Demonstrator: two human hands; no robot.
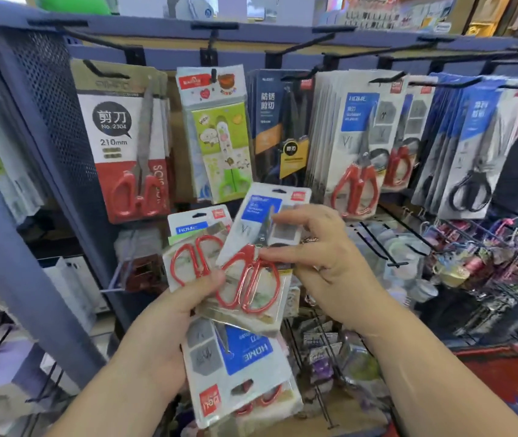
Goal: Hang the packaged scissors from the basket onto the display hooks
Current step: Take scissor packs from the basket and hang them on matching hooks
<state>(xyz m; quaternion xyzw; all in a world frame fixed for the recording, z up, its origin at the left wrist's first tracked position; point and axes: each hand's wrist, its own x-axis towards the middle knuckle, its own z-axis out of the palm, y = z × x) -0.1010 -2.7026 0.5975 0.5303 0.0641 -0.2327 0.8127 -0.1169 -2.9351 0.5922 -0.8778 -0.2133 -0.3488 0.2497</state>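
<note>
My left hand (169, 329) grips a fanned stack of packaged red-handled scissors (235, 367) at chest height in front of the rack. One pack in that stack hangs upside down below the hand. My right hand (324, 257) pinches the top pack (261, 247), which is tilted with its hang hole up near the rack. Straight ahead, the display hooks (387, 77) carry rows of the same blue-and-white packs with red scissors (352, 146). The red basket (503, 373) sits low at the right, mostly cut off by the frame.
Other hooks hold a large red scissors card (122, 137), green children's scissors (216, 130), dark packs (276, 121) and black-handled scissors (472, 146). A perforated blue end panel (52, 121) stands at the left. Lower hooks with small trinkets (472, 263) jut out on the right.
</note>
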